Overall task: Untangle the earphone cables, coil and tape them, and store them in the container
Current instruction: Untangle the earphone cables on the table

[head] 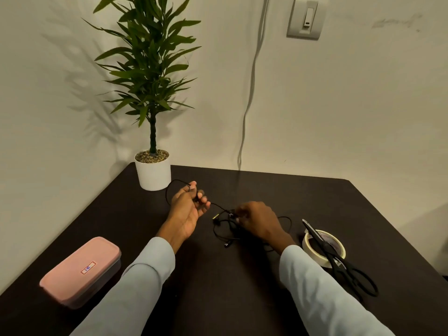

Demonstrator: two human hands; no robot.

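Observation:
A tangle of black earphone cables point(224, 230) lies on the dark table point(218, 287) near its middle. My left hand point(188, 209) is palm up and pinches one strand, which loops back toward the plant pot. My right hand point(257, 221) rests over the tangle and pinches the cable at the knot, hiding part of it. A taut strand runs between the two hands. The pink-lidded container point(81, 271) sits shut at the front left. A roll of white tape point(323, 247) lies at the right, with black scissors point(339, 260) laid across it.
A green plant in a white pot point(153, 171) stands at the table's back left corner. A grey cord point(252, 81) hangs down the wall behind the table. A wall switch point(306, 16) is at the upper right.

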